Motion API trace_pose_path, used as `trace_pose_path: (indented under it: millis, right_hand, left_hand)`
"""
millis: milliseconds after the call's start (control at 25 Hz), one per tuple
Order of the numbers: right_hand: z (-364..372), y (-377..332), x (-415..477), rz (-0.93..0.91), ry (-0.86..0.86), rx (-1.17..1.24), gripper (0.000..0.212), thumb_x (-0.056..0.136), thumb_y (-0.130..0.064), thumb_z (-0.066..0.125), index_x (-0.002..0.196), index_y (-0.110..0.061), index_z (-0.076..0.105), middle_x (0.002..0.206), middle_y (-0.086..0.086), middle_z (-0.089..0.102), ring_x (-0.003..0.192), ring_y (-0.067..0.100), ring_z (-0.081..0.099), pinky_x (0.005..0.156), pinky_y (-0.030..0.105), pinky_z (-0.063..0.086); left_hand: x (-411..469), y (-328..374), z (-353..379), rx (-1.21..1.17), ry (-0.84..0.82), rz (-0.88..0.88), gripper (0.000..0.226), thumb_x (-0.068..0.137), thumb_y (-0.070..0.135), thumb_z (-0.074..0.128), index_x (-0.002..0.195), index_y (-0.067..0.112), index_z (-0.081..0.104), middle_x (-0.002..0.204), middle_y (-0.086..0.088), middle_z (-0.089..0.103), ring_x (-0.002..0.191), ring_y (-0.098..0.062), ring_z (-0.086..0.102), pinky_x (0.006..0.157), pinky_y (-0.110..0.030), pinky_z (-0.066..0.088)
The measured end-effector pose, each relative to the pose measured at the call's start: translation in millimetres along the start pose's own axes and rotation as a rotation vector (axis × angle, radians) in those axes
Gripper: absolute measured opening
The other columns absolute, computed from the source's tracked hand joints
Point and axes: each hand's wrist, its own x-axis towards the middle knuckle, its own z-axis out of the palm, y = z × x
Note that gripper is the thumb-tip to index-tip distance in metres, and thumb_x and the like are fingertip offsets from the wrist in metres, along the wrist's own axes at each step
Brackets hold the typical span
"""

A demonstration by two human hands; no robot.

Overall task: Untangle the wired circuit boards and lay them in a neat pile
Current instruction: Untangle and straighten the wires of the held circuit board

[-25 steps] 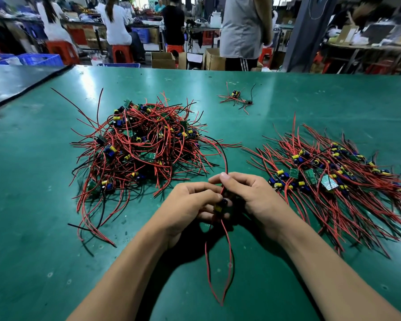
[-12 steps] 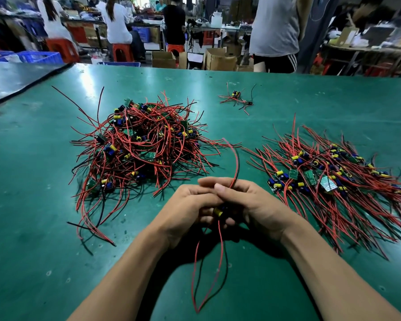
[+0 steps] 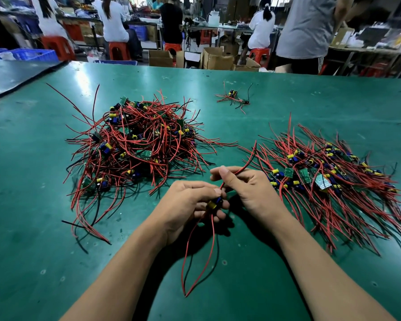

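Note:
A tangled heap of wired circuit boards (image 3: 134, 147) with red and black leads lies on the green table (image 3: 33, 228), left of centre. To the right lies a combed pile of boards (image 3: 329, 179), its wires running roughly parallel. My left hand (image 3: 190, 205) grips one small board (image 3: 214, 203) with a yellow and blue part. My right hand (image 3: 248, 188) pinches that board's upper red wire (image 3: 250, 156), which points up and right. Two more of its leads (image 3: 188, 258) hang down toward me.
A small stray bundle of boards (image 3: 234, 98) lies farther back at centre. A darker table (image 3: 14, 75) adjoins at the far left. Beyond the far edge stand cardboard boxes (image 3: 215, 57), red stools, blue crates and several people.
My right hand has slid up and right along the red wire, straightening it toward the right pile. The hands have parted slightly, and the hanging leads have shifted left.

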Motion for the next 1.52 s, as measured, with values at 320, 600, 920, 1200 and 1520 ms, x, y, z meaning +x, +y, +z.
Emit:
trace_pose_path:
  millis: [320, 600, 920, 1200, 1520]
  right_hand:
    - [10.7, 4.1, -2.8, 0.062, -0.016, 0.075, 0.038, 0.092, -0.045, 0.066, 0.090, -0.008, 0.074, 0.068, 0.015, 0.067, 0.045, 0.023, 0.056, 0.049, 0.029, 0.048]
    - [6.4, -4.3, -8.2, 0.256, -0.234, 0.193, 0.032, 0.093, -0.036, 0.066, 0.104, -0.008, 0.076, 0.080, 0.021, 0.061, 0.054, 0.019, 0.058, 0.053, 0.024, 0.053]
    - [4.9, 2.2, -0.6, 0.091, -0.012, 0.138, 0.036, 0.082, -0.043, 0.074, 0.094, -0.010, 0.078, 0.080, 0.014, 0.071, 0.063, 0.021, 0.066, 0.052, 0.027, 0.054]
    - [2.0, 0.6, 9.5, -0.022, 0.289, 0.054, 0.026, 0.097, -0.036, 0.064, 0.078, -0.025, 0.078, 0.086, -0.003, 0.075, 0.043, 0.009, 0.057, 0.037, 0.018, 0.035]
    - [12.7, -3.0, 6.1, 0.137, 0.218, 0.175, 0.040, 0.090, -0.053, 0.058, 0.070, -0.024, 0.077, 0.068, -0.002, 0.069, 0.050, 0.010, 0.061, 0.042, 0.020, 0.044]
  left_hand:
    - [-1.0, -5.2, 7.7, 0.022, 0.067, 0.065, 0.010, 0.093, 0.006, 0.062, 0.087, 0.005, 0.070, 0.075, -0.018, 0.070, 0.050, -0.024, 0.064, 0.047, -0.026, 0.053]
    - [-2.8, -5.1, 7.6, 0.032, 0.054, 0.107, 0.018, 0.091, 0.000, 0.059, 0.088, 0.004, 0.076, 0.074, -0.015, 0.070, 0.052, -0.022, 0.063, 0.049, -0.024, 0.053]
    - [-0.7, 0.0, 6.6, -0.032, 0.077, 0.037, 0.019, 0.088, 0.000, 0.063, 0.073, 0.003, 0.074, 0.067, -0.018, 0.068, 0.052, -0.022, 0.061, 0.051, -0.025, 0.053]
    - [-2.6, 1.4, 8.7, 0.008, 0.021, 0.020, 0.013, 0.089, 0.002, 0.063, 0.079, 0.000, 0.071, 0.070, -0.017, 0.068, 0.054, -0.022, 0.062, 0.054, -0.025, 0.053]
    - [-4.0, 1.6, 7.0, -0.033, 0.046, 0.010, 0.017, 0.090, 0.007, 0.063, 0.075, 0.004, 0.070, 0.063, -0.014, 0.064, 0.050, -0.022, 0.058, 0.052, -0.024, 0.050]
